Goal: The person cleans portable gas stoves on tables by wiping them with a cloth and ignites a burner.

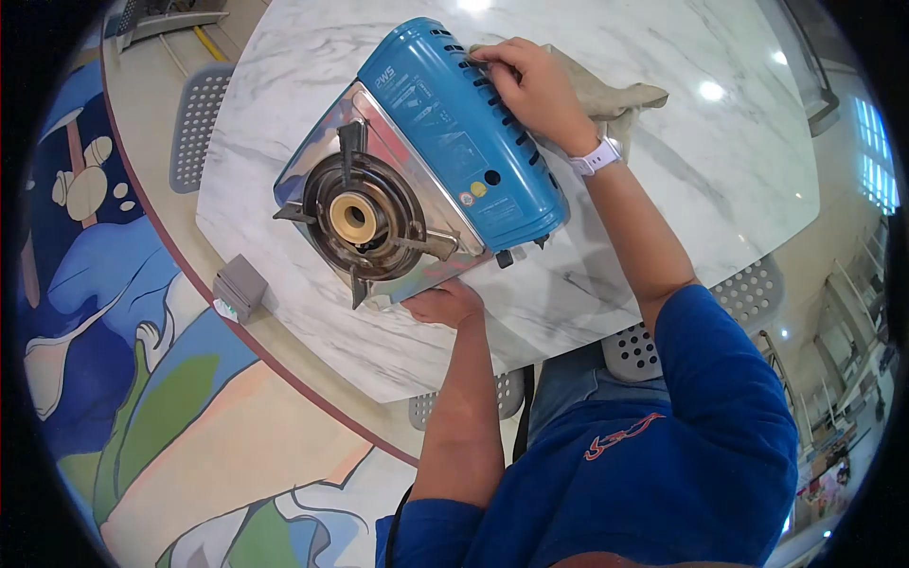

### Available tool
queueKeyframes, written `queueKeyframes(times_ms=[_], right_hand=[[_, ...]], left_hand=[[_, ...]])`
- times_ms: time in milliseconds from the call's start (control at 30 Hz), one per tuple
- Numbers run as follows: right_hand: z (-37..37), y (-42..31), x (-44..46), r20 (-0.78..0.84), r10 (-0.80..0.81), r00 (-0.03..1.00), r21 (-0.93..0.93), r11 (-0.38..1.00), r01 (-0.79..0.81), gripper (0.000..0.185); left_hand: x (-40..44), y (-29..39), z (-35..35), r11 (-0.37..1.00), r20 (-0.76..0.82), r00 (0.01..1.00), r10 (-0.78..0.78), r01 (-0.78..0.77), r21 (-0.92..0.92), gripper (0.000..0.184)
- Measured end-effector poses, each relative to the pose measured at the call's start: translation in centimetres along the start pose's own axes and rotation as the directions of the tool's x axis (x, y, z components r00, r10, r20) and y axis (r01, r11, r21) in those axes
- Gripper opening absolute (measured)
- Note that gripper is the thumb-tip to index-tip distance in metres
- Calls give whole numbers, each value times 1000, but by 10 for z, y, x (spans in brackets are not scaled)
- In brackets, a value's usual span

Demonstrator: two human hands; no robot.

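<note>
A portable gas stove (445,142) with a blue slotted cover and a steel top lies at an angle on the marble-patterned table. Its round burner (353,218) sits inside a dark pan support with several prongs. My left hand (445,303) grips the stove's near edge below the burner, the fingertips hidden under it. At the slotted side of the blue cover, my right hand (535,90) has its fingers bent and pressed together on a greyish-beige cloth (611,99). The cloth bunches out behind that hand onto the table, and a bit shows at the fingertips.
The white marble-patterned table (729,180) fills most of the view. A small grey box (240,288) stands past its left edge, near a painted mural (180,379). Grey perforated chairs (201,128) are tucked around the table, some close to my body.
</note>
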State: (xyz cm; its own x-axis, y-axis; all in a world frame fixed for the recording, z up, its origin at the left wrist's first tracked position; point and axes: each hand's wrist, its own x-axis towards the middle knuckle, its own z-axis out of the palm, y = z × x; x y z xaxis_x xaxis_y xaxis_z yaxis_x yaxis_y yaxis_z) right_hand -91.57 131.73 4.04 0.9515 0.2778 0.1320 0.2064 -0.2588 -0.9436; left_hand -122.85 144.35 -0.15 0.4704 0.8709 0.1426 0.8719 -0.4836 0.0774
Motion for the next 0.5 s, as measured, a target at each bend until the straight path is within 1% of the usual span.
queueKeyframes(times_ms=[33, 133, 200, 300, 333, 400, 433, 500], right_hand=[[1, 4, 0, -2, 21, 1000, 8, 1000, -21, 23], [3, 4, 7, 4, -15, 1000, -59, 998, 15, 22], [1, -9, 8, 4, -31, 999, -46, 998, 32, 23], [-2, -13, 4, 5, -84, 996, -10, 996, 84, 23], [-2, -13, 4, 3, -108, 994, 5, 994, 108, 23], [-3, -8, 4, 14, -45, 999, 11, 999, 45, 23], [-3, -6, 5, 21, -14, 1000, 14, 1000, 14, 23], [-1, -6, 7, 11, -2, 1000, -26, 1000, 2, 22]], left_hand=[[0, -1, 0, 1000, 2, 1000, -7, 7, 0, 62], [1, 0, 1, 1000, 10, 1000, -12, 12, -7, 64], [1, 1, -1, 1000, 16, 1000, -2, 2, -18, 64], [1, -1, 1, 999, -22, 999, 33, -32, 20, 64], [1, 3, -2, 1000, 3, 1000, 6, -6, 3, 63], [2, 12, -10, 998, 50, 998, -46, 48, -31, 63], [3, 11, -9, 999, 48, 998, -33, 34, -32, 62], [2, 7, -7, 1000, 49, 999, -5, 7, -31, 62]])
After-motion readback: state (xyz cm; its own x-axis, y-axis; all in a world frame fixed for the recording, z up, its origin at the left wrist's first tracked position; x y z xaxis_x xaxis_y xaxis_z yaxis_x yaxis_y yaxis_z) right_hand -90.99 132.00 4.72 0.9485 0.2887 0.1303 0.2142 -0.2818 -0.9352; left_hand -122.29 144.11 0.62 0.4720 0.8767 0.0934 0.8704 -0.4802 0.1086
